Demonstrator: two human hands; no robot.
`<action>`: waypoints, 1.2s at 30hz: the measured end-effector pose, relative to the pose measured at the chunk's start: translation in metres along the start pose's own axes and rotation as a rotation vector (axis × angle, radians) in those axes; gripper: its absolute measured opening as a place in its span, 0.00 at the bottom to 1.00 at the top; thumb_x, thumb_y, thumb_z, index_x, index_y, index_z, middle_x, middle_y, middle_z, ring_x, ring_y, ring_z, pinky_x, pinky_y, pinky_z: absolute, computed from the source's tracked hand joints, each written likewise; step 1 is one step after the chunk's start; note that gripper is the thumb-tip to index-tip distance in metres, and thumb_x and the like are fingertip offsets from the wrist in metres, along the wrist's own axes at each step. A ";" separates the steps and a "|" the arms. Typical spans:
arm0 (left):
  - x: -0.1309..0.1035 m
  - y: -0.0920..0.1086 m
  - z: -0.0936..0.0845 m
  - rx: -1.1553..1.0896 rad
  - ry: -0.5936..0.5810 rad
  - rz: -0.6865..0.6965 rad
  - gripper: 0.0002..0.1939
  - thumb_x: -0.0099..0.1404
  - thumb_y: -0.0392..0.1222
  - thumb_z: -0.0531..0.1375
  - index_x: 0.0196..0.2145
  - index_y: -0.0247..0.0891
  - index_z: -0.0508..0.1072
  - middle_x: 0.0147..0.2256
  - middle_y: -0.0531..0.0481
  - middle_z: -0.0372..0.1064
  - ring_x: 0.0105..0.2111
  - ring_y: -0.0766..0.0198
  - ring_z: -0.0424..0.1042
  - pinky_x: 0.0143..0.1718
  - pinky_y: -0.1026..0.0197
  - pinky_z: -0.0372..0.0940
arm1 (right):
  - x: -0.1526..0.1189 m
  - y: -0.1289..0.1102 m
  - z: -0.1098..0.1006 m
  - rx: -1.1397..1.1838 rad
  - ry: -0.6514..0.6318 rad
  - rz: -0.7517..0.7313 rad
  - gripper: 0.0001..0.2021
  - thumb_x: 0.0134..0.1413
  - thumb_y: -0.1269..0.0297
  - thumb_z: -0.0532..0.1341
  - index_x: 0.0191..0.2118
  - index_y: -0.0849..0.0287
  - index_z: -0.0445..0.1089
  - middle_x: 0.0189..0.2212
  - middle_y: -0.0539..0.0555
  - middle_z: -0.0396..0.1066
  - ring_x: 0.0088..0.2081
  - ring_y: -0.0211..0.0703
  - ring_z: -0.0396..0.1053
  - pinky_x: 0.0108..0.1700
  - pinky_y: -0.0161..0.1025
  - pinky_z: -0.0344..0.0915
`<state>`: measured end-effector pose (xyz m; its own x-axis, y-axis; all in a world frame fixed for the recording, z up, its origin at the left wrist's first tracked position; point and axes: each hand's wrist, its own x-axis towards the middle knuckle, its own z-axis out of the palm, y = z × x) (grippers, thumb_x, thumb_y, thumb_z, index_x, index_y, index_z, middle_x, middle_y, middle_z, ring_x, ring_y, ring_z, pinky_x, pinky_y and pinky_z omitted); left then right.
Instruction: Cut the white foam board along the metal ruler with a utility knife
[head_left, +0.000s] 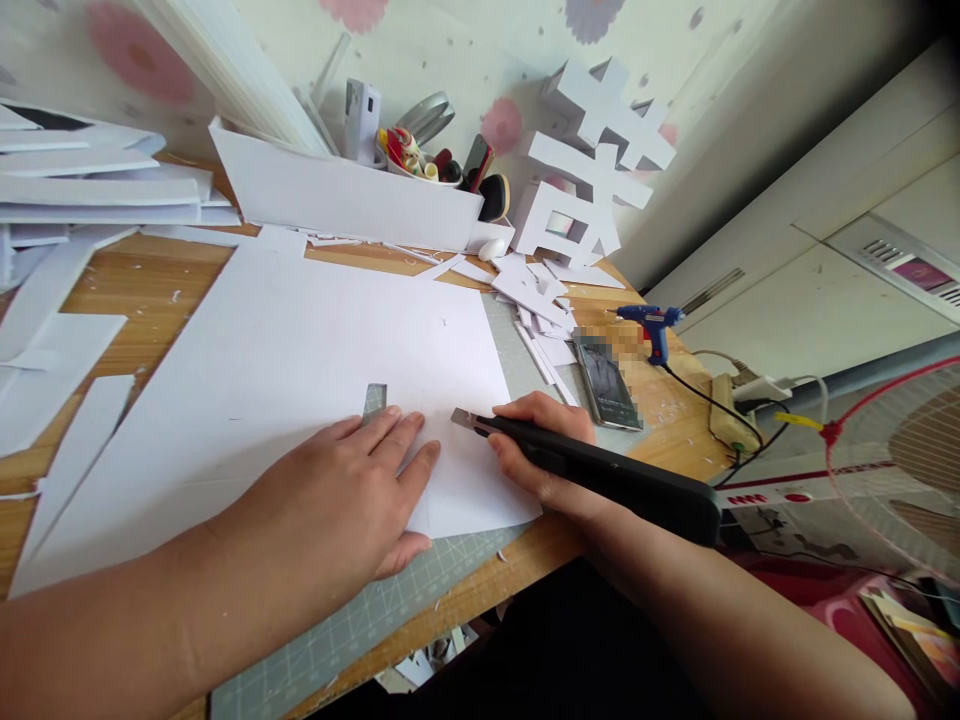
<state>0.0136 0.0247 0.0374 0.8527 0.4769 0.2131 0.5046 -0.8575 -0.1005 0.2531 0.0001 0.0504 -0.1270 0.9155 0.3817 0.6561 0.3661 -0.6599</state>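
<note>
Nearest the lens, left hand (pixel 352 490) flat, fingers together, palm down on white sheet (pixel 300 380), fingertips touching metal ruler (pixel 375 398) poking out beyond them. Right hand (pixel 536 450) clamped around black utility knife (pixel 600 475), blade tip on the sheet just right of the left fingertips, near the sheet's right edge.

Sheet spread across green cutting mat (pixel 390 600), mat showing along the near table edge and past the sheet's right side. Long white box (pixel 337 195) at the back, holding upright white boards; beside it a small tub (pixel 412 160) with coloured odds and ends, contents too small to tell. White block-letter character (pixel 592 170) leaning against the flowered wall; which character, hard to say.

Left side crowded with stacked white strips (pixel 90 190) and offcuts; bare wood (pixel 150 290) only in a narrow band there. Right of the sheet, scattered scraps (pixel 540 310), a phone (pixel 607 385), a blue glue gun (pixel 652 325) near the table's right edge with its cord running off to a power strip (pixel 739 410). Fan grille (pixel 900 470) beyond that edge. No legible writing anywhere
</note>
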 end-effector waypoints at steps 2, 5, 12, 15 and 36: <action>0.000 0.000 0.001 -0.002 -0.003 0.000 0.32 0.58 0.54 0.71 0.53 0.28 0.78 0.56 0.22 0.71 0.54 0.34 0.75 0.48 0.39 0.75 | -0.002 -0.002 0.001 -0.011 0.020 -0.003 0.03 0.52 0.63 0.64 0.33 0.55 0.72 0.22 0.47 0.74 0.22 0.35 0.69 0.25 0.33 0.64; 0.000 0.001 0.003 -0.014 -0.012 -0.003 0.31 0.59 0.53 0.70 0.53 0.27 0.78 0.56 0.22 0.71 0.55 0.32 0.74 0.49 0.38 0.74 | -0.006 -0.004 0.002 -0.022 0.042 0.009 0.03 0.52 0.63 0.64 0.33 0.54 0.71 0.21 0.47 0.73 0.21 0.36 0.68 0.25 0.34 0.64; 0.001 0.000 0.002 0.030 -0.079 0.000 0.29 0.62 0.53 0.67 0.55 0.30 0.77 0.58 0.24 0.70 0.55 0.36 0.74 0.51 0.41 0.74 | -0.015 -0.007 0.003 -0.050 0.068 0.015 0.05 0.53 0.62 0.65 0.35 0.54 0.71 0.21 0.46 0.72 0.21 0.36 0.68 0.25 0.34 0.64; 0.001 0.000 0.001 0.024 -0.060 -0.002 0.29 0.61 0.50 0.68 0.55 0.28 0.77 0.58 0.22 0.69 0.56 0.34 0.74 0.50 0.39 0.74 | -0.018 -0.008 0.004 -0.053 0.080 0.031 0.05 0.53 0.61 0.65 0.34 0.53 0.70 0.21 0.46 0.71 0.21 0.37 0.68 0.26 0.35 0.65; 0.005 0.001 -0.006 0.021 -0.101 -0.013 0.28 0.62 0.50 0.69 0.53 0.27 0.77 0.57 0.21 0.71 0.55 0.34 0.74 0.50 0.39 0.75 | -0.044 -0.019 0.012 -0.071 0.196 0.112 0.04 0.51 0.62 0.65 0.33 0.51 0.71 0.20 0.46 0.70 0.20 0.38 0.67 0.26 0.35 0.66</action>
